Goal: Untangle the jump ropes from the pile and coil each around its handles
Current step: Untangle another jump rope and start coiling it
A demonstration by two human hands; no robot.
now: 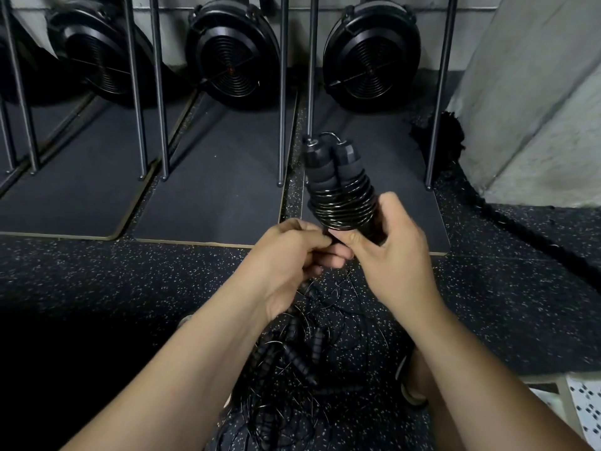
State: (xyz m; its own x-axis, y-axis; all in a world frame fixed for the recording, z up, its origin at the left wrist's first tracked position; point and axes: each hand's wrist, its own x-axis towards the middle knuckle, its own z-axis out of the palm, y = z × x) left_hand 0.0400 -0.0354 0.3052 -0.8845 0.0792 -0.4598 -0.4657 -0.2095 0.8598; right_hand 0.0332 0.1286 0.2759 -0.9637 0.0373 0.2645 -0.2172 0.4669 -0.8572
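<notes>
The pile (292, 369) on the speckled floor (130, 288) is dark and partly hidden by both forearms; its ropes cannot be counted. Two handles (338, 170), wrapped together in cable coils (341, 206), are gripped by the right hand (393, 252); the left hand (292, 252) pinches the cable end

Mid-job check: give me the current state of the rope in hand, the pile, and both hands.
Held jump rope: handles side by side, cable coiled around them.
Pile of ropes: tangled on the floor.
Right hand: gripping the handles' lower end.
Left hand: pinching cable below the coil.
</notes>
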